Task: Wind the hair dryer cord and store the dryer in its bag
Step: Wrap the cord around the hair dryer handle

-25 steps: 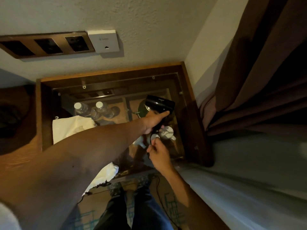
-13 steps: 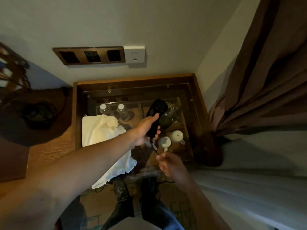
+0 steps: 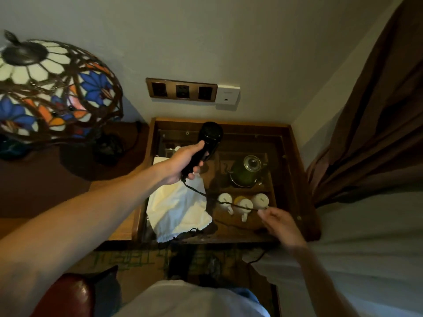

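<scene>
My left hand (image 3: 180, 164) grips the handle of the black hair dryer (image 3: 209, 136), holding it above the glass-topped side table (image 3: 295, 156) with its head pointing away. The black cord (image 3: 201, 193) leaves the handle's bottom and runs right to my right hand (image 3: 278, 221), which pinches it with the fingertips over the cups. A white cloth bag (image 3: 178, 209) lies on the glass at the table's left front, with a dark drawstring at its lower edge.
Under the glass sit a green teapot (image 3: 246, 171) and three white cups (image 3: 243, 203). A stained-glass lamp (image 3: 52, 90) stands at left. Wall sockets (image 3: 182, 91) are above the table. A brown curtain (image 3: 377, 122) and a bed (image 3: 370, 248) fill the right side.
The view has tilted up, bringing the lamp into sight. My right hand moved right, away from the dryer, drawing the cord out taut. My left hand still holds the dryer.
</scene>
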